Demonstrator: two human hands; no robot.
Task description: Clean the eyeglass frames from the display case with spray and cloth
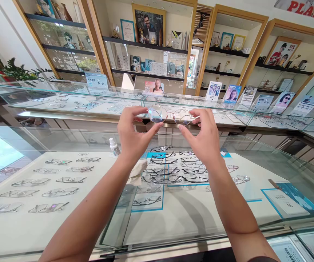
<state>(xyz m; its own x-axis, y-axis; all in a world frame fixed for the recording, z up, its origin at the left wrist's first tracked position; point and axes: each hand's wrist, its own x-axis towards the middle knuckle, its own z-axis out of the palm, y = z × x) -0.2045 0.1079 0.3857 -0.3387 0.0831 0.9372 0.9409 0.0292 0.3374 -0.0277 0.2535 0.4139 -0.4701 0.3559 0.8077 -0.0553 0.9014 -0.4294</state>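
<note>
A small white bottle (114,147) stands on the glass counter (173,234). To its right, my left hand (133,133) pinches one side of the glasses (162,115), up above the counter; my right hand (204,136) pinches the other. Uneven pulling could bend them, and a loose pinch could drop them.

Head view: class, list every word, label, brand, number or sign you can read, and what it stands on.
"PLAYBO", cut off at the picture's edge: on the sign.
"HOYA": on the gold-framed poster.
Too small or blurred: bottle label, counter cards, far-right framed poster, display-case lettering.
Held glasses: no text readable.
</note>
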